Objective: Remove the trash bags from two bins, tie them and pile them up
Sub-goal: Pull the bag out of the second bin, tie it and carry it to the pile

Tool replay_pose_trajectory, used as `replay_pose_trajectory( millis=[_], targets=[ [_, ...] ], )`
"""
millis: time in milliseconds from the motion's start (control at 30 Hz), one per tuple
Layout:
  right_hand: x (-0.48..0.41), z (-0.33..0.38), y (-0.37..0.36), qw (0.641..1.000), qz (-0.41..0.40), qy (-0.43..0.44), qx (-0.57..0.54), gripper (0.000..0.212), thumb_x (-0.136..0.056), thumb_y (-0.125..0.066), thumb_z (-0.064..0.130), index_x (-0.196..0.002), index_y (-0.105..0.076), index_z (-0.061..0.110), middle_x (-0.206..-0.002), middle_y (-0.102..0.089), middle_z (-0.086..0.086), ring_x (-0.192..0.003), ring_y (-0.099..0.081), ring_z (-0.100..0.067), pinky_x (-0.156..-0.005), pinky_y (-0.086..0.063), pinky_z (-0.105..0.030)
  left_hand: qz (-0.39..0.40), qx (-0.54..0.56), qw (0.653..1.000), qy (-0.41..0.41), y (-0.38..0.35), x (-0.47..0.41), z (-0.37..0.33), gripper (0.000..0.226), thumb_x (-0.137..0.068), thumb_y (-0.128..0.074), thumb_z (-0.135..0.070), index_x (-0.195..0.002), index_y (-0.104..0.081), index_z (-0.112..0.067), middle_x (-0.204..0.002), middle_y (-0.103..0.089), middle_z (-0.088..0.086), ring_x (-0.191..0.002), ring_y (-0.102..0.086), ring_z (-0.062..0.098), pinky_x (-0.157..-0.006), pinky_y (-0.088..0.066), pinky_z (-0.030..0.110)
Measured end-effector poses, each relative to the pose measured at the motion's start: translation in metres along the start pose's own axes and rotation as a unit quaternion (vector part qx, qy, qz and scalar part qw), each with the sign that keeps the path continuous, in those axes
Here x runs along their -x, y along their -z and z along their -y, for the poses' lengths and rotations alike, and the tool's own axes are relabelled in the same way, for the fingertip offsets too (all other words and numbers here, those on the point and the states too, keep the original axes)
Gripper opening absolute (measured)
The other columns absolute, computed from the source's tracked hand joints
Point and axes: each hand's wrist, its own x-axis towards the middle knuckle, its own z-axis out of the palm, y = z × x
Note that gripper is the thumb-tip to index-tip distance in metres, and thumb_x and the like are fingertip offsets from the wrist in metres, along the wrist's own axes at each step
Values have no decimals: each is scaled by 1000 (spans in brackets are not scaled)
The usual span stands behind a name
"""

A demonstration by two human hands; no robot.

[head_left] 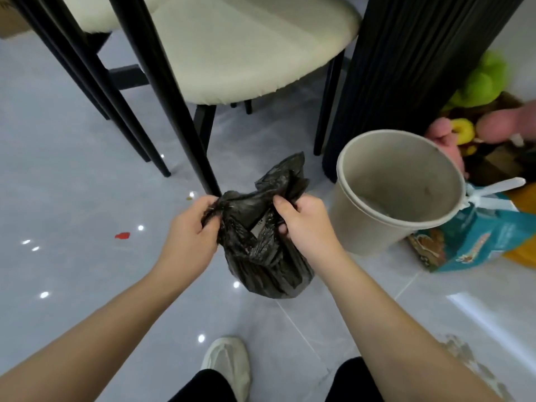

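A small black trash bag [268,265] hangs just above the grey tiled floor in the middle of the head view. My left hand [190,230] pinches the bag's left rim. My right hand [304,220] grips the right rim, and a loose flap sticks up behind it. The bag's mouth is partly gathered, with something pale showing inside. To the right stands a beige round bin [385,224], tilted toward me, with no bag in it. A second bin is not in view.
Black chair legs [174,117] and a cream seat [252,50] stand right behind the bag. A black ribbed column [406,68] rises behind the bin. Plush toys [478,85] and a teal printed bag [478,242] lie at right. My shoe [229,364] is below.
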Motion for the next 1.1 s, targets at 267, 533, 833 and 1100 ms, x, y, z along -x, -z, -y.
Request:
replay_pose_trajectory(
  millis=[267,533,833,1100],
  targets=[
    [6,-26,-6,992,7,-55,-109,24,-96,-48,9,-76,-60,14,-56,-60,1,-43,-55,-12,-45,-47,-24,151,-57,979,-128,2,21,19,19,-83,-46,-28,-91,-60,-39,-92,-59,-13,-82,-57,7,-69,-43,17],
    [12,-21,-12,994,23,-59,-92,26,-93,-47,12,-68,-57,13,-55,-56,-2,-47,-51,-13,-52,-44,-29,86,-238,961,-109,-17,18,20,18,-80,-62,-7,-87,-51,-19,-80,-53,-9,-69,-56,10,-58,-45,25],
    [13,-23,0,964,147,97,200,32,-77,-74,22,-53,-54,30,-52,-53,17,-56,-49,2,-58,-38,-16,71,89,992,46,5,3,15,29,-82,-62,9,-87,-62,-20,-73,-65,2,-57,-61,13,-57,-51,20],
    [13,-30,2,921,194,194,277,14,-87,-56,7,-88,-55,21,-73,-63,4,-71,-58,-9,-68,-46,-26,127,2,991,41,11,0,16,39,-85,-64,-3,-117,-62,-26,-83,-64,-8,-59,-59,-3,-61,-47,9]
  ],
)
